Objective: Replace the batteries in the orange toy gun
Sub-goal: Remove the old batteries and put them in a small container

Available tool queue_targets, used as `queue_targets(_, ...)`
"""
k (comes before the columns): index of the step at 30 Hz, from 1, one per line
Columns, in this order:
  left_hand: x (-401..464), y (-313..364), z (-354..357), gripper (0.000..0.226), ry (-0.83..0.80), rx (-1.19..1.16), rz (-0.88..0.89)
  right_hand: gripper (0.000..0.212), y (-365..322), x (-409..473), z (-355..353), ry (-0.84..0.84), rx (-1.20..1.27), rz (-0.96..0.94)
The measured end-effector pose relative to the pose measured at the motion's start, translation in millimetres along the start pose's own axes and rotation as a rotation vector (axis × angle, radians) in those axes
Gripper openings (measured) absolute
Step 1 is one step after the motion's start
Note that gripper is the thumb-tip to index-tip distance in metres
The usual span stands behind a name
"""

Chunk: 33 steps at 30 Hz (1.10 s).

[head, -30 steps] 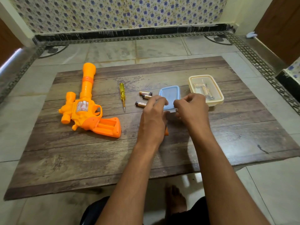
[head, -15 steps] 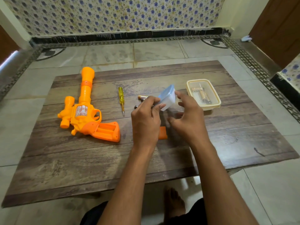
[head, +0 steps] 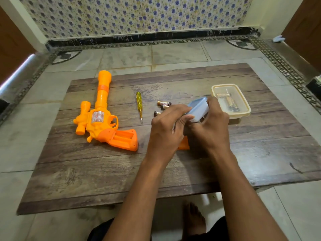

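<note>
Both hands – left hand (head: 166, 131), right hand (head: 211, 129) – gripping blue lid (head: 198, 108), tilting it mid-table; orange toy gun (head: 102, 119) lying near left edge, compartment open, empty – batteries (head: 163, 106) waiting beside screwdriver (head: 139, 106), insertion pending

Bare table (head: 104, 174) near the front edge — farther back, screwdriver (head: 139, 106), batteries (head: 164, 105) and tub (head: 243, 108) crowd it.

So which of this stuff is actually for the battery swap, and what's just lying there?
For the job: toy gun, screwdriver, batteries, orange cover, box with lid in both hands.

Just there: white thing on floor.
</note>
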State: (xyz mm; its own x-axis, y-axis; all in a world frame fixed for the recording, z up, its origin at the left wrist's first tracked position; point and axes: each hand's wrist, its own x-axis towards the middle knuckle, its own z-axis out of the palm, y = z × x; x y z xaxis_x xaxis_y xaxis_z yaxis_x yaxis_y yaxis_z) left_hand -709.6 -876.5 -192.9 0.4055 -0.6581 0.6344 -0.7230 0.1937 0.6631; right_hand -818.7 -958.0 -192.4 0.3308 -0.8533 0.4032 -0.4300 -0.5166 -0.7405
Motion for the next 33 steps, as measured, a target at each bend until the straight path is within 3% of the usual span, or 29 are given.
queue_targets(9, 1.3, 14.4, 7.1, 0.018, 0.168, 0.114, -0.089, 0.049, -5.0, 0.2, 7.3, -0.015, 0.087, -0.022)
queue_targets(20, -3.1, 28.5, 18.4, 0.015, 0.237, -0.094, -0.269, 0.041, 6.5, 3.3, -6.6, -0.037, 0.114, -0.086)
queue_targets(24, 4.1, 34.9, 20.1, 0.026, 0.204, -0.016, -0.190, 0.035, 1.7, -2.8, -7.1, -0.027, 0.152, -0.170)
queue_targets(28, 9.4, 29.3, 15.1, 0.017, 0.124, 0.087, -0.079, 0.034, -0.3, -4.2, -5.1, 0.017, 0.120, -0.211)
queue_targets(33, 10.3, 23.5, 8.2, 0.013, 0.137, 0.102, -0.003, 0.033, -1.3, -6.0, 0.1, 0.072, 0.110, -0.218)
